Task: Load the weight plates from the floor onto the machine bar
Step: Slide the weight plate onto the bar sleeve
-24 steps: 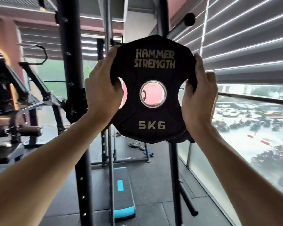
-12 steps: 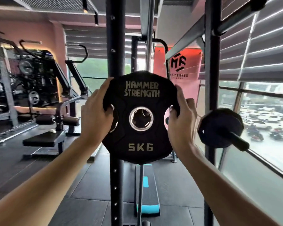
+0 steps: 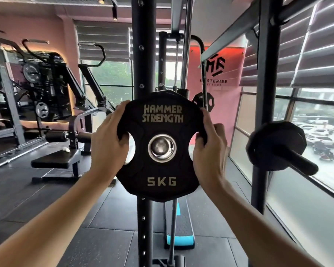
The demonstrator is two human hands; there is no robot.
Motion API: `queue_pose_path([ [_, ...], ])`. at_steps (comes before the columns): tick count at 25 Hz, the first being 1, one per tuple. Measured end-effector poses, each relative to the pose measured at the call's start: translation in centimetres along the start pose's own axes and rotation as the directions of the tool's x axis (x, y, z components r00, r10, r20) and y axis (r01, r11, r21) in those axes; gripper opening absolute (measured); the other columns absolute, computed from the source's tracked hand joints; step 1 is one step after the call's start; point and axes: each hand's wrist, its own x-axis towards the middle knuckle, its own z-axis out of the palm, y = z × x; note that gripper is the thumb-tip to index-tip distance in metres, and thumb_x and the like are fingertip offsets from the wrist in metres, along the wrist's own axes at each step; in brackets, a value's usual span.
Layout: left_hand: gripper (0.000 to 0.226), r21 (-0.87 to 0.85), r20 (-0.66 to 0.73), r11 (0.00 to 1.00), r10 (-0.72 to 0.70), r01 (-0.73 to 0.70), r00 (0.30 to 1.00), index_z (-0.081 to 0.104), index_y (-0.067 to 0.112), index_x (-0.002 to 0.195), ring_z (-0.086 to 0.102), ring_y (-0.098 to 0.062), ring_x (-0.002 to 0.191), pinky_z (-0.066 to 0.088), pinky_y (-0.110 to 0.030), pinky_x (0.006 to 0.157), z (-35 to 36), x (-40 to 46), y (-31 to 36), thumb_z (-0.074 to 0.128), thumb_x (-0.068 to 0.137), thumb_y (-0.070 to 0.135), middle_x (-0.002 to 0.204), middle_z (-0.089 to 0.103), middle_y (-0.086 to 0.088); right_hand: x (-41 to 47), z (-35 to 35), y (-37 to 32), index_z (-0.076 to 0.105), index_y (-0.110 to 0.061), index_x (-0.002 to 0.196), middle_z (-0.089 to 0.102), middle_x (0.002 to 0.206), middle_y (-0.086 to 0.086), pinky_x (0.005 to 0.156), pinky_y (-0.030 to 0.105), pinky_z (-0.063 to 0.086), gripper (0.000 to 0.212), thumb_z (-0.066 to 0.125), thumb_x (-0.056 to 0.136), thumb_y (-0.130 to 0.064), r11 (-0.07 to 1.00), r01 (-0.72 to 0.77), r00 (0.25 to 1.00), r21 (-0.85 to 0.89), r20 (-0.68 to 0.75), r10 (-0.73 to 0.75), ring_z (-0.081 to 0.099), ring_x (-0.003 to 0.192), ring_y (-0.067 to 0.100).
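The 5 kg plate [image 3: 162, 145] is gripped through its nine and three o'clock cut-outs by the left hand [image 3: 109, 143] and right hand [image 3: 210, 151], so its hole is lined up on the bar end [image 3: 161, 147].

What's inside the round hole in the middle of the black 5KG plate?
A rounded metal bar end shows inside the 5KG plate's hole. The rest of that bar is hidden behind the plate.

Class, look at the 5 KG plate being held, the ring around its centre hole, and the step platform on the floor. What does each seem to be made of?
5 KG plate: probably rubber-coated, matte black with moulded pale lettering.
Centre ring: polished metal, bright and mirror-like.
Step platform: likely plastic, dark textured top, glossy turquoise end.
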Motion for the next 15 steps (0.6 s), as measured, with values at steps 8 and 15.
queue_pose_path([
  [8,0.080,-0.012,-0.028,1.000,0.024,-0.024,0.999,0.043,0.021,0.150,0.050,-0.003,0.111,0.032,-0.003,0.093,2.2,0.3,-2.3,0.056,0.079,-0.012,0.135,0.060,-0.001,0.1,2.1,1.5,0.047,-0.020,0.147,0.053,0.101,0.014,0.058,0.002,0.037,0.072,0.050,0.085,0.016,0.995,0.069,0.995,-0.071,-0.063,-0.073,0.044,0.057,0.018],
  [15,0.099,0.071,0.366,0.997,-0.043,0.019,0.930,0.006,0.009,0.159,0.015,-0.025,0.151,0.015,-0.040,0.124,2.3,2.3,-1.7,0.067,0.086,0.036,0.163,0.015,-0.010,1.7,3.5,0.5,0.031,-0.006,0.153,0.045,0.142,0.011,0.092,0.037,0.050,0.069,0.056,0.088,-0.005,0.994,0.074,0.992,-0.085,0.107,-0.065,0.046,0.116,0.027],
])
